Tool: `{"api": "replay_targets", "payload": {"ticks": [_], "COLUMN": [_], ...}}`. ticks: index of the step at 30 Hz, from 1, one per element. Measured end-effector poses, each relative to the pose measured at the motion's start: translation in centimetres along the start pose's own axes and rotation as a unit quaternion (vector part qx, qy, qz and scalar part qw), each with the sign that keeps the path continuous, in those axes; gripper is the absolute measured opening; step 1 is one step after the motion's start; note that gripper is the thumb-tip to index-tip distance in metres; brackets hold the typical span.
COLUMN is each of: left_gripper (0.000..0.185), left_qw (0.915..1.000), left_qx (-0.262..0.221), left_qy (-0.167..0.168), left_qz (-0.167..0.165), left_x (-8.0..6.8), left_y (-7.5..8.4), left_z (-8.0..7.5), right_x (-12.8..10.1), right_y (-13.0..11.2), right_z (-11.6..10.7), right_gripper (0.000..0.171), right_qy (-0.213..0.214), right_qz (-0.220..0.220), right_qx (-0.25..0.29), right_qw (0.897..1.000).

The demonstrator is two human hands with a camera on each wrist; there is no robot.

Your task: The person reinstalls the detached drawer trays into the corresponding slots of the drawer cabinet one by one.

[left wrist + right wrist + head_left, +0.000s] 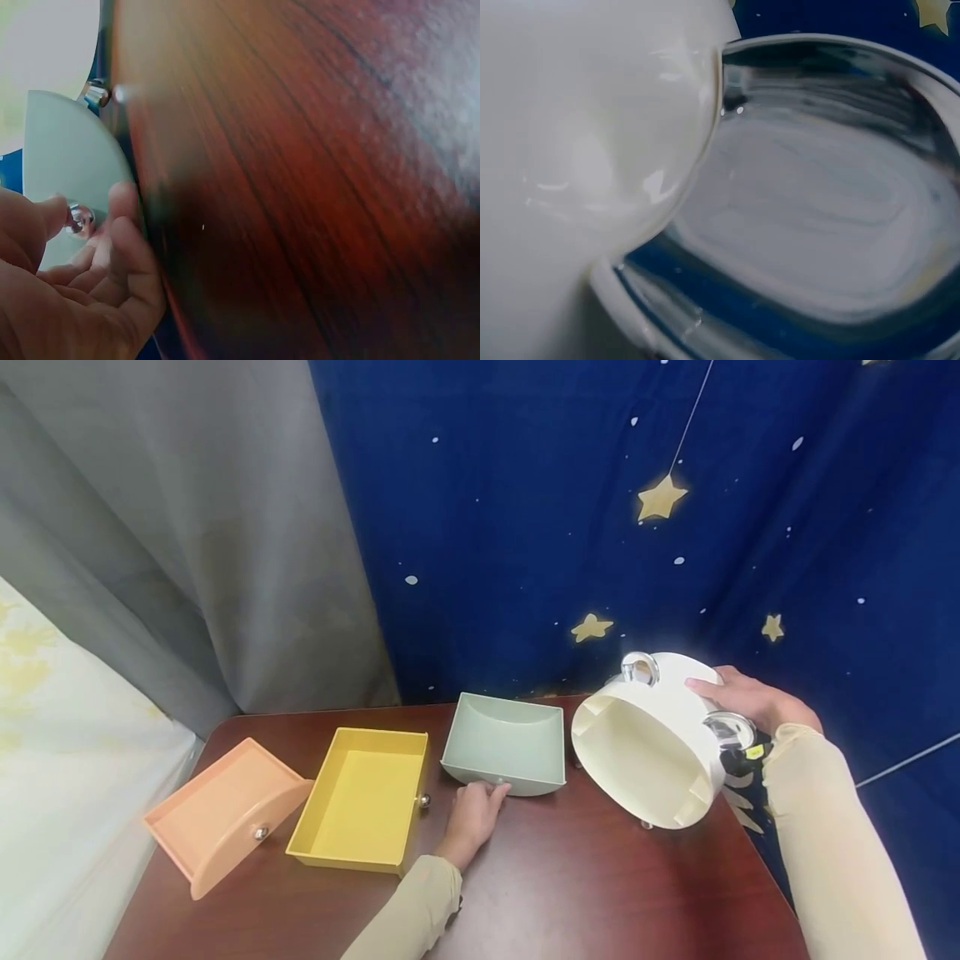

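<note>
My left hand [474, 817] is at the front of a pale green drawer [506, 739] with a curved front panel. In the left wrist view, its thumb and fingers pinch the drawer's small shiny knob [81, 220]. On the right, my right hand [750, 695] grips a white rounded cabinet shell [686, 693], thumb on its upper side. The shell is tilted, its hollow opening turned toward the front left. Two silver ear-like rings stick out of it, one ring [640, 668] at the top and one ring [731, 729] beside my right wrist. The right wrist view shows only shell and ring.
Left of the green drawer lies a yellow drawer [360, 793] with a metal knob. Further left, an orange drawer [225, 806] rests tilted, its corner close to the yellow one. The dark red wooden table [570, 877] ends at a blue star-patterned curtain [510, 527] behind.
</note>
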State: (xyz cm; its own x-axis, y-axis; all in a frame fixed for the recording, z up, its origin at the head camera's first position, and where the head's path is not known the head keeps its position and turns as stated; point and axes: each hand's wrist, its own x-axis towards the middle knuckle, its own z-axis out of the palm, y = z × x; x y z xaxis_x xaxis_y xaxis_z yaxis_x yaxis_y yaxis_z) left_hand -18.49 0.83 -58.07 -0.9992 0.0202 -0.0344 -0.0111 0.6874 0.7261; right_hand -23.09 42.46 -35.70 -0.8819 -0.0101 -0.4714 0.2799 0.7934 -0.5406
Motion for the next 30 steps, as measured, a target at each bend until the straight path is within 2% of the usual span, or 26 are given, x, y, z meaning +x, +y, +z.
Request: {"api": "replay_targets", "payload": {"ticks": [4,12,18,21,24,28,30], "left_gripper": [0.036,0.031,0.03,0.03,0.031,0.033,0.034], "left_qw": [0.9997,0.9972,0.9941,0.9926,0.9902,0.9859,0.9834], "left_qx": [-0.011,-0.045,-0.08,-0.092,-0.11,-0.136,-0.149], "left_qy": [0.02,0.044,0.06,0.058,0.046,0.028,0.023], "left_qz": [0.0,-0.041,-0.042,-0.054,-0.072,-0.094,-0.101], "left_x": [0.1,0.0,-0.1,-0.2,-0.5,-0.7,-0.8], "left_y": [0.0,-0.5,-0.7,-0.9,-1.2,-1.6,-1.8], "left_z": [0.0,-0.3,-0.5,-0.6,-0.8,-1.2,-1.2], "right_x": [0.1,0.5,0.5,0.5,0.4,0.3,0.3], "right_y": [-0.1,-0.4,-0.7,-0.7,-0.7,-0.6,-0.6], "right_z": [0.1,0.5,0.4,0.4,0.6,0.8,0.8], "right_gripper": [0.109,0.108,0.106,0.107,0.107,0.11,0.111], "right_qy": [0.007,0.017,0.018,0.021,0.01,0.004,0.008], "right_qz": [-0.005,-0.011,-0.006,-0.005,0.007,0.019,0.016], "right_qx": [-0.008,-0.021,-0.02,-0.023,0.017,0.041,0.033], "right_qw": [1.0,1.0,1.0,1.0,1.0,0.999,0.999]}}
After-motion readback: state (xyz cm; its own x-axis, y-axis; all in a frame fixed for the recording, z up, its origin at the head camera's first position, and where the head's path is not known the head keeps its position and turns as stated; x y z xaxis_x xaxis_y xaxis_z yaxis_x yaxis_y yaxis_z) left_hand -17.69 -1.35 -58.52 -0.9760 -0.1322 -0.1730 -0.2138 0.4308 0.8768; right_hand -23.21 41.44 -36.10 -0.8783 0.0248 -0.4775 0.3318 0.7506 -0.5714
